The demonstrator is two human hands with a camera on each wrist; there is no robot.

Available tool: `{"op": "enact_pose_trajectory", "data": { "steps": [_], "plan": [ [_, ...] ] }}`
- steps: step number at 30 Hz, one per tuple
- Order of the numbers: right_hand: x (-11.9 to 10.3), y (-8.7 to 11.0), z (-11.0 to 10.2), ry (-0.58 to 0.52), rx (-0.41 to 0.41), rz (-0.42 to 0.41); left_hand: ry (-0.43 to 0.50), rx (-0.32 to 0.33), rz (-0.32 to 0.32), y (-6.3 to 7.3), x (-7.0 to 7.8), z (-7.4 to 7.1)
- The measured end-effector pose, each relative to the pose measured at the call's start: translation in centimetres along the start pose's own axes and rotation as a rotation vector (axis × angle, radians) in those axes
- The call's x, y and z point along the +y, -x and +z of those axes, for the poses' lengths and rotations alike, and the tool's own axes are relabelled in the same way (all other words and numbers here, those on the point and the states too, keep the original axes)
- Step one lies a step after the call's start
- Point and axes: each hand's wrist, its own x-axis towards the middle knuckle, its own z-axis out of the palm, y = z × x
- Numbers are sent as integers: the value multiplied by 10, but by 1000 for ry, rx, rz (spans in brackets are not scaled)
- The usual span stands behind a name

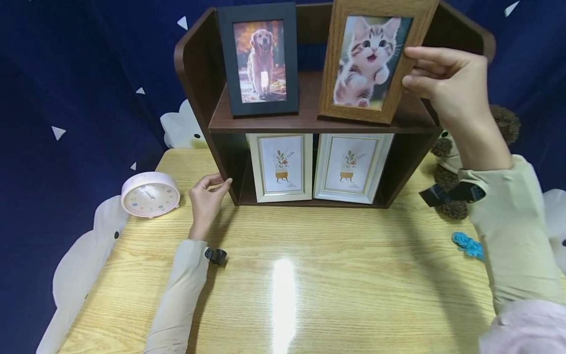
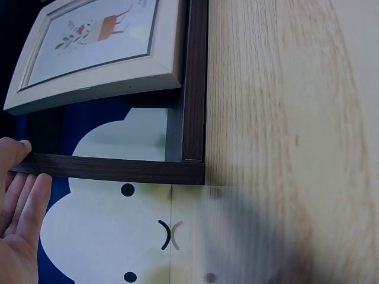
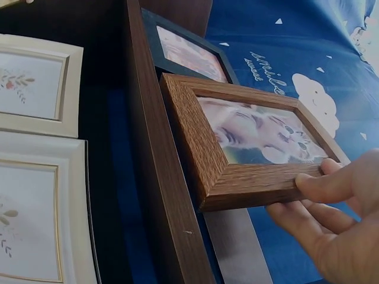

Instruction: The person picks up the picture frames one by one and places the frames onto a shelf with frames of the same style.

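My right hand (image 1: 455, 83) pinches the right side of a brown wooden picture frame (image 1: 327, 73) with a kitten photo, thumb in front and fingers behind. The frame leans slightly to the right on the top shelf (image 1: 309, 98) of a dark brown shelf unit. To its left stands a dark blue-grey frame (image 1: 224, 64) with a dog photo. My left hand (image 1: 207, 199) grips the front edge of the unit's left side panel (image 2: 118, 168) between thumb and fingers. Two pale frames with plant pictures, a cream one (image 1: 261, 177) and a white one (image 1: 325, 191), stand on the lower shelf.
A pink round clock (image 1: 150, 194) stands left of the unit on the wooden table (image 1: 345, 280). At the right, brown fuzzy balls (image 1: 453, 209) and a blue item (image 1: 467, 246) lie near my right forearm. A dark blue curtain (image 1: 88, 59) hangs behind.
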Motion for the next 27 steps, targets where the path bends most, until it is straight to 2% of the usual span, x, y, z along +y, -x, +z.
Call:
{"op": "enact_pose_trajectory", "data": {
  "steps": [6,14,27],
  "plan": [
    [1,-2,1,52,-15,18,7,2,-29,2,1,0],
    [2,-5,-2,106,-18,59,17,5,-24,2,0,1],
    [10,-10,-4,31,-25,43,1,3,-16,0,-1,0]
  ]
}}
